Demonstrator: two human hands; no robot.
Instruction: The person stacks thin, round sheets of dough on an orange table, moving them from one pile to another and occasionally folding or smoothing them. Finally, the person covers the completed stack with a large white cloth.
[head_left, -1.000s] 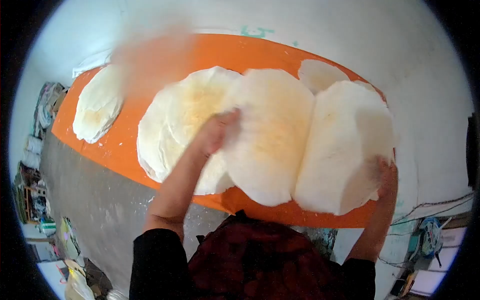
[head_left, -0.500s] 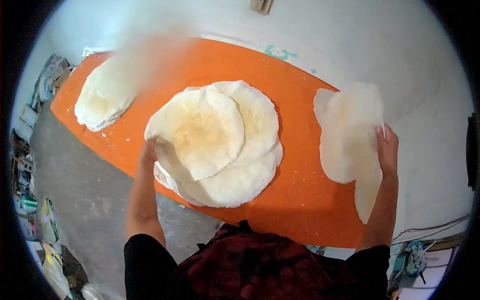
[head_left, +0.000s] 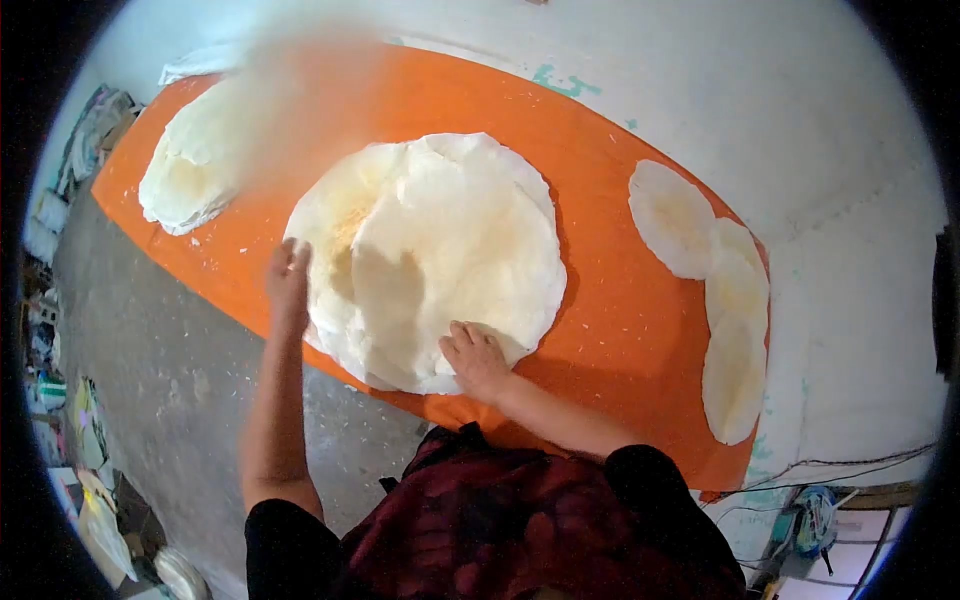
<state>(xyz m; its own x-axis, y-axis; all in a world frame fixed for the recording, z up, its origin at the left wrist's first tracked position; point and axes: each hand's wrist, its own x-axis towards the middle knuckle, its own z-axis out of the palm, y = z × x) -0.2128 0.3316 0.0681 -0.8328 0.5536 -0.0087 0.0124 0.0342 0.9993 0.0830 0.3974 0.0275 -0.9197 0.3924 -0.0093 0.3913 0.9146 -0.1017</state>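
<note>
Orange work surface (head_left: 620,370), one; bare hands, two: left hand (head_left: 288,275) and right hand (head_left: 478,362). Piles of thin pale rounds, two: large pile (head_left: 465,240) and smaller pile (head_left: 195,160). Separate rounds visible beyond the piles, three: upper round (head_left: 670,218), middle round (head_left: 738,270) and lower round (head_left: 732,385).

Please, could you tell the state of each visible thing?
Central flatbreads: piled, unevenly overlapping
Left flatbreads: stacked, partly blurred
Right flatbreads: flat, overlapping in a row
Orange tablecloth: spread, scattered with crumbs
Left hand: at central pile's edge, grip unclear
Right hand: open, on central pile
</note>
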